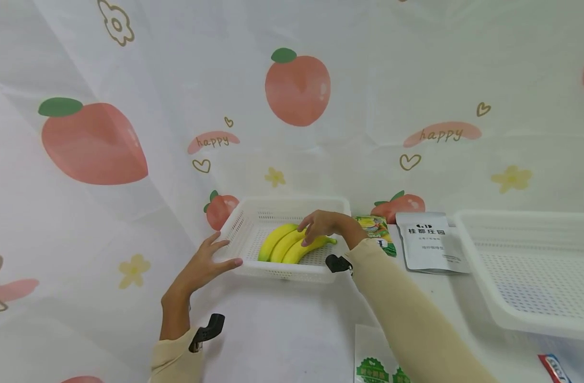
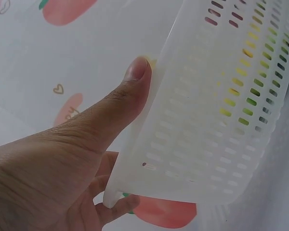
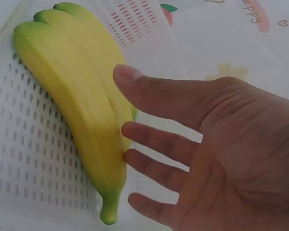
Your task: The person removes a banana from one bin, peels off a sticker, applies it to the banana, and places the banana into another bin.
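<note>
A white perforated plastic basket (image 1: 287, 272) stands at the back, with a bunch of yellow bananas (image 1: 283, 246) with green ends lying in it. My left hand (image 1: 202, 270) is at the basket's front left corner, thumb by the front rim and fingers spread along the left side; the left wrist view shows the thumb (image 2: 132, 89) straight beside the rim. Over the bananas reaches my right hand (image 1: 323, 223). In the right wrist view its thumb and fingers (image 3: 159, 139) are extended right beside the bunch, not wrapped round it; whether the fingertips touch it I cannot tell.
A green and yellow packet (image 1: 377, 234) and a silver pouch (image 1: 429, 242) are right of the basket. Farther right stands a second white basket (image 1: 485, 298). A clear bag with green print (image 1: 372, 369) and a red-blue wrapper (image 1: 555, 368) lie near the front. A fruit-print sheet hangs behind.
</note>
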`<state>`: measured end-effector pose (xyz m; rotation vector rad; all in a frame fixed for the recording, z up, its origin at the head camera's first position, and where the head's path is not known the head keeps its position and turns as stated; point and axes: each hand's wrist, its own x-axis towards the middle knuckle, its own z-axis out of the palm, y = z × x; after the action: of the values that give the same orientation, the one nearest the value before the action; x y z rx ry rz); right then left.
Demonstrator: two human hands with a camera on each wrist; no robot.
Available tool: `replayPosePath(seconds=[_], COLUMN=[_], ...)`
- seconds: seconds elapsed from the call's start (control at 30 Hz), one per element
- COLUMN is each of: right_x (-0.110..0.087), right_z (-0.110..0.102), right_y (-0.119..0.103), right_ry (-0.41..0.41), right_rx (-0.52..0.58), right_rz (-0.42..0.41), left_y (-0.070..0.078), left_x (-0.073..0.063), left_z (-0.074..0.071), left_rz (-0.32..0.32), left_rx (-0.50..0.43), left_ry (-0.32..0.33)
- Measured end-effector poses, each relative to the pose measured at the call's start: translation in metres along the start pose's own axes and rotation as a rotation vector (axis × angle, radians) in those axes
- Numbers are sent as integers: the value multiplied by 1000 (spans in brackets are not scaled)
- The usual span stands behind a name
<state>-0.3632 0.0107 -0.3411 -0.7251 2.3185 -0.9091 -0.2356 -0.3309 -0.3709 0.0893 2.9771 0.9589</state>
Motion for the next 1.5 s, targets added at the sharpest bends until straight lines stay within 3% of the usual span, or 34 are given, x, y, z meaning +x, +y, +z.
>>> replayPosePath(seconds=[0.37,0.67,0.9,1.13,1.37,1.5], right_x=[8,15,22,28,30,28], right_z=[5,9,10,11,9,8], right_y=[0,-1,1,3,5,6], right_ry=[-12,-12,-12,-15,-25,-34], right_rx=[-25,-126,-167,-208,-337,-330], right_rz=[42,151,192,200,185,194], left_y=[2,2,0,-2,0,1], left_x=[0,-5,-4,-4,-2,-1], left_z=[-3,-4,-3,-2,1,1], left_rz=[-2,-15,-17,-19,-16,-15], left_rx=[-23,-13,-36,-31,-29,-16], left_ry=[2,-5,0,-1,-3,-2])
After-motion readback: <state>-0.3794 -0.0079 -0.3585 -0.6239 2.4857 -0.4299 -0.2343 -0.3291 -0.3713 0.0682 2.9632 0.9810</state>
